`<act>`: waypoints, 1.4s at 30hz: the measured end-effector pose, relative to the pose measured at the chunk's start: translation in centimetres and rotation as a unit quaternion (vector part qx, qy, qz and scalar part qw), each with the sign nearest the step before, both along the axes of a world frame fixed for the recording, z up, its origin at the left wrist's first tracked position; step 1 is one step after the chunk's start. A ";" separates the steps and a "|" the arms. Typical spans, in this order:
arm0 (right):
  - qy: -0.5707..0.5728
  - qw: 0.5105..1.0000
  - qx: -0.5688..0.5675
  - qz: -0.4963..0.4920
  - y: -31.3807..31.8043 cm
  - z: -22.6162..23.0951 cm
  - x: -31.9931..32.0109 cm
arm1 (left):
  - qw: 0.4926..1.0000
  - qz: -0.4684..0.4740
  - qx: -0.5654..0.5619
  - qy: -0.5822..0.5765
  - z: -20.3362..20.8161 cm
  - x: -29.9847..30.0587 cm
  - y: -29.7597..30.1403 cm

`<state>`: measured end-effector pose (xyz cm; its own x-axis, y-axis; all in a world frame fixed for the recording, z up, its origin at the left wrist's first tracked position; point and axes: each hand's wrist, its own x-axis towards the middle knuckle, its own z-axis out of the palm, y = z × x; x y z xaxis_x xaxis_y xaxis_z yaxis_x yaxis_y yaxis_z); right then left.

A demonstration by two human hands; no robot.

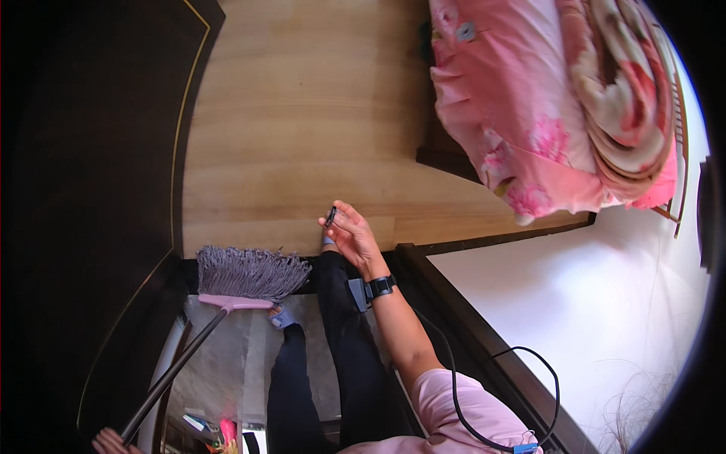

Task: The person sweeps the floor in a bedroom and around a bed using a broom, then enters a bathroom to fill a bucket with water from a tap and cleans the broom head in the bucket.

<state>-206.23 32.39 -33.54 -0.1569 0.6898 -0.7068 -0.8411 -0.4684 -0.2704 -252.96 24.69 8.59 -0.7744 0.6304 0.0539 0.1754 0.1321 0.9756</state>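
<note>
A grey string mop [249,274] is lying at the near edge of the wooden floor [302,113], the left hand [113,440] gripping its handle [178,371] short of that floor, the right hand [348,231] pinching a small black object [330,217] above it, mopping seemingly going on, what's left not showing.

planks of light wood flooring [318,98] fill twelve o'clock. at nine o'clock stands a tall dark panel [98,189], a door or cabinet front, with a thin gold inlay line. pink floral bedding [522,91] lies toward half past one over a dark bed base [454,163]; a patterned folded blanket [620,113] sits at two. a white wall [544,303] glows brightly at four, beside a dark wooden door frame [436,293]. smooth grey flooring [227,371] spreads between seven and eight.
</note>
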 end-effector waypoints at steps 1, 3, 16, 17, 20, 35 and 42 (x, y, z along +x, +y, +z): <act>0.004 1.000 0.018 0.004 -0.1 2.4 0.1 | 1.000 -0.005 0.009 -0.012 0.1 0.1 -0.8; 0.017 0.998 0.058 0.011 -0.7 7.3 0.2 | 0.999 0.014 0.013 0.026 0.8 0.3 -2.5; 0.114 0.970 0.212 -0.018 -6.2 39.1 -4.7 | 0.988 -0.089 0.097 -0.077 2.2 -2.4 -11.6; 0.128 0.967 0.220 -0.017 -6.8 40.7 -5.3 | 0.989 -0.099 0.095 -0.060 2.5 -2.7 -12.3; 0.151 0.959 0.241 -0.013 -7.8 45.4 -7.5 | 0.988 -0.093 0.083 -0.087 3.1 -3.3 -13.8; 0.134 0.962 0.209 0.117 -11.4 55.4 -14.3 | 0.998 -0.055 0.005 -0.023 4.7 -3.2 -18.3; 0.021 0.905 0.273 0.325 -6.6 55.6 -17.4 | 0.999 -0.003 -0.002 -0.042 5.1 -1.4 -23.9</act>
